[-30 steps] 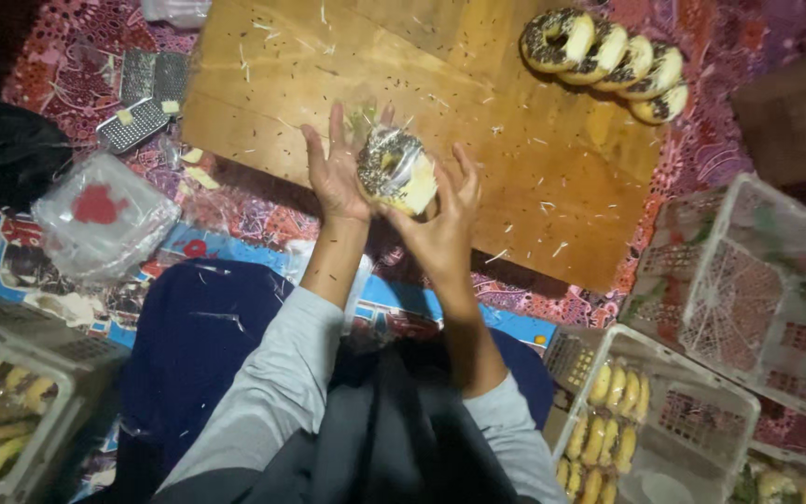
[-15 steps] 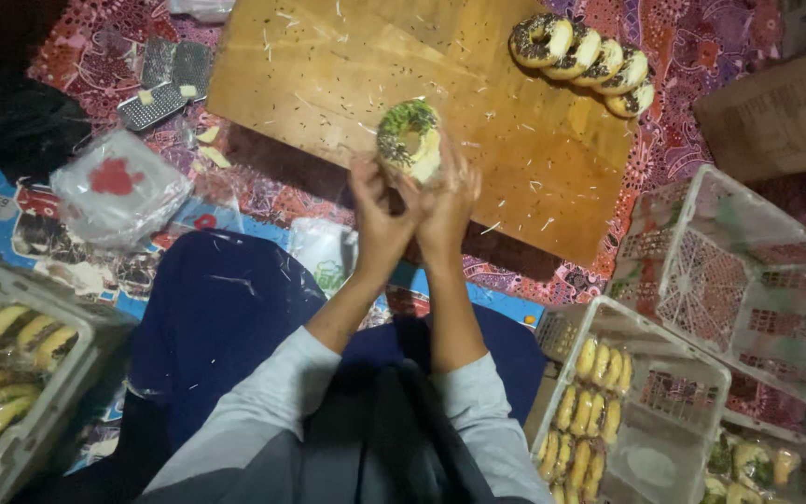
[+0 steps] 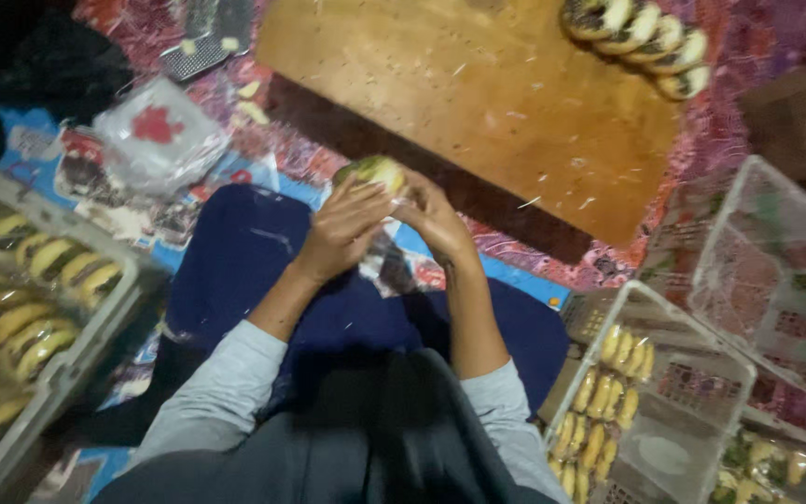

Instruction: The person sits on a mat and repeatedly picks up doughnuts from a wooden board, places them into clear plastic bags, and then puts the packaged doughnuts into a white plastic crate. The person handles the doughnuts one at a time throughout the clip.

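My left hand (image 3: 345,227) and my right hand (image 3: 436,217) are together over my lap, both closed on a round doughnut with green topping (image 3: 374,171) in a clear plastic wrapper (image 3: 392,264). The wrapper hangs down below my fingers. A low wooden board (image 3: 478,103) lies just beyond my hands. A row of wrapped doughnuts (image 3: 638,35) rests on its far right corner.
A grey crate of packed yellow pastries (image 3: 20,289) stands at the left. Clear plastic crates (image 3: 692,373) with more pastries stand at the right. A stack of plastic bags (image 3: 156,135) and a dark remote-like object (image 3: 200,42) lie at the upper left on a patterned mat.
My hands came down from above the board toward my lap, still holding the doughnut. The camera view has shifted, so the board now sits higher in the frame.
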